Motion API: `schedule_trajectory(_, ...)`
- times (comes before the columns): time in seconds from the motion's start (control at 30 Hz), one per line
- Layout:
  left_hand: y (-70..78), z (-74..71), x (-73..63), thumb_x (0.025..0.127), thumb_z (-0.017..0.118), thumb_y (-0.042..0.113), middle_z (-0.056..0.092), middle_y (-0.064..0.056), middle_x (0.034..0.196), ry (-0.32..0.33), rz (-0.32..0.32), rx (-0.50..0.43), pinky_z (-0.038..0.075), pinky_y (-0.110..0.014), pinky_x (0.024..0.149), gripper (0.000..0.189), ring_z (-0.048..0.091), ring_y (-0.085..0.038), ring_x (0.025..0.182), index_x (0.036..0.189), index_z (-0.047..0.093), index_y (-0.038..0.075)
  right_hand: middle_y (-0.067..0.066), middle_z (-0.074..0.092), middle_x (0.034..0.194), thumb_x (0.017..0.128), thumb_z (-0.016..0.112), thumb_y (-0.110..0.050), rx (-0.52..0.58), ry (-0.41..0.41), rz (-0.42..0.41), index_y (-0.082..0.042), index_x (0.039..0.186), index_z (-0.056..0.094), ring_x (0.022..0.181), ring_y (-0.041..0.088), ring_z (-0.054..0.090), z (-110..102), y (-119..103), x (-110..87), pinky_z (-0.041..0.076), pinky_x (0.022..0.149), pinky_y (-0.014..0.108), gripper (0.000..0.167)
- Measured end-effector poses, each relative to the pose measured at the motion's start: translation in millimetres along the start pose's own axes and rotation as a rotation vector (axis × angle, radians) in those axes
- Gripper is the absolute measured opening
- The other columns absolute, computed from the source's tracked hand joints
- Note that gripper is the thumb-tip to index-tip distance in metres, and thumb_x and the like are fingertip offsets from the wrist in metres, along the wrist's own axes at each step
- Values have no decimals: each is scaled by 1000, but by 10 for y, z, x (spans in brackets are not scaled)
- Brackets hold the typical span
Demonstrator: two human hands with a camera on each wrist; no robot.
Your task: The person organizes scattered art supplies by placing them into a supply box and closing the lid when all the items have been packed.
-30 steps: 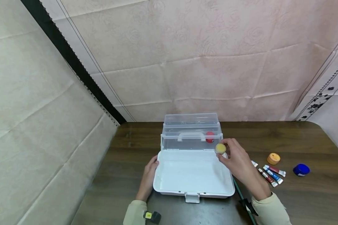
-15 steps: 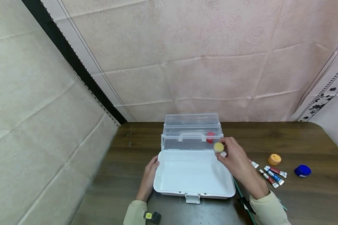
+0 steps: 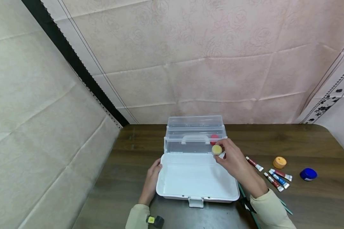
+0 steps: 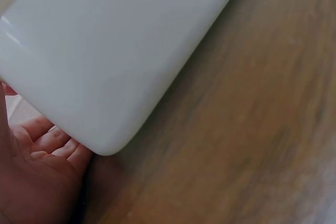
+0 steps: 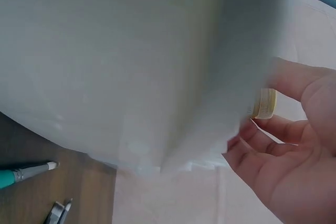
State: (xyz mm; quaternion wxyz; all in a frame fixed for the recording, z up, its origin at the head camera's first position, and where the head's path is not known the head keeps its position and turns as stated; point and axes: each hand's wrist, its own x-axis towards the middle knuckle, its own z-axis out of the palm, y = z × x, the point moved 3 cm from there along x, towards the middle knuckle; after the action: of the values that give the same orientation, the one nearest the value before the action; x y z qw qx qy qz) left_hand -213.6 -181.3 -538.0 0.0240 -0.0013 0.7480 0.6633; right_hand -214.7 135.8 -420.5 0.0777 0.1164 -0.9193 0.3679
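A white plastic storage box (image 3: 196,178) lies with its clear lid (image 3: 193,121) raised at the back. My left hand (image 3: 152,179) holds the box's left side; in the left wrist view its fingers (image 4: 52,140) pass behind the white edge, fingertips hidden. My right hand (image 3: 236,162) pinches a small round jar with a yellow top (image 3: 217,149) between thumb and fingers. That jar is over the box's back right, in front of the lid. In the right wrist view, the white wall partly hides the jar (image 5: 264,103). A red-topped jar (image 3: 214,138) shows in the lid section.
Several paint tubes (image 3: 278,178) lie to the right on the wooden table (image 3: 318,143). An orange-lidded jar (image 3: 279,162) and a blue jar (image 3: 308,174) stand beyond them. Green-handled brushes (image 3: 286,208) lie by the right forearm. A pale cloth (image 3: 218,79) hangs behind.
My right hand has moved left with the yellow-topped jar, toward the red-topped jar, uncovering more of a paint tube behind it. My left hand has stayed at the box's side.
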Motion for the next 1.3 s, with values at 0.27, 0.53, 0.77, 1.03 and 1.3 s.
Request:
schedule_trajectory(0.27, -17, -4, -21, 115, 38, 26, 51, -19, 157, 3, -4, 5, 35, -57, 120, 50, 47, -34, 146, 158, 45, 2, 14, 62, 115, 85, 84, 3, -36, -23, -14, 3, 124, 61, 101, 31, 64, 99, -20, 19, 61, 82, 44, 46)
schedule_trajectory(0.53, -7, -19, -15, 114, 38, 22, 53, -18, 156, 13, 12, 1, 36, -50, 119, 48, 48, -32, 144, 157, 47, 2, 10, 63, 112, 85, 86, -2, -114, -41, -80, -2, 124, 62, 97, 26, 67, 188, -20, 75, 60, 73, 37, 46)
schedule_trajectory(0.77, -15, -5, -12, 114, 38, 23, 55, -17, 154, 3, 18, -10, 41, -42, 114, 48, 51, -30, 140, 157, 47, 2, 8, 66, 111, 83, 88, -1, -190, -20, -184, -4, 122, 64, 96, 24, 71, 245, -5, 99, 61, 72, 39, 46)
schedule_trajectory(1.03, -1, 10, -19, 114, 38, 24, 51, -19, 157, 5, 1, -6, 35, -56, 120, 49, 47, -34, 145, 157, 45, 1, 10, 70, 112, 82, 88, -1, -226, 15, -200, -2, 128, 63, 90, 23, 72, 291, 21, 129, 59, 66, 38, 53)
schedule_trajectory(1.3, 13, 2, -8, 114, 39, 25, 50, -19, 158, 8, 7, -4, 33, -57, 121, 50, 46, -35, 147, 158, 45, 2, 15, 75, 107, 84, 88, -4, -238, 39, -197, -5, 122, 52, 86, 25, 74, 316, 46, 154, 60, 63, 39, 53)
